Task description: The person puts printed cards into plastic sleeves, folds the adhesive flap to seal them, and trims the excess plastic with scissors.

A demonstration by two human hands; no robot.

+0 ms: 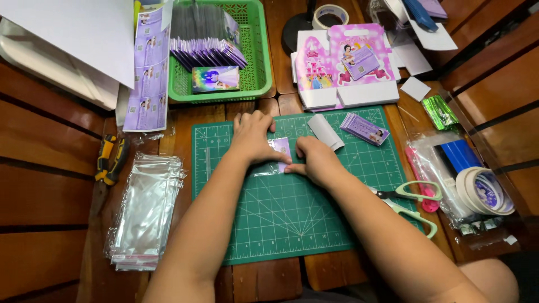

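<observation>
Frame centre: small purple card (281, 148) in a clear sleeve, flat on the green cutting mat (292, 224); left hand (252, 137) presses it from the upper left, fingers (278, 159) laid flat over its edge; right hand (317, 160) curled, fingertips pinching its lower right corner; scissors (412, 202) lie right.

Single head-worn view: looks steeply down from above the near edge of the brown slatted wooden desk (50, 185), facing far, close in, with the green gridded cutting mat (292, 219) centred.
</observation>
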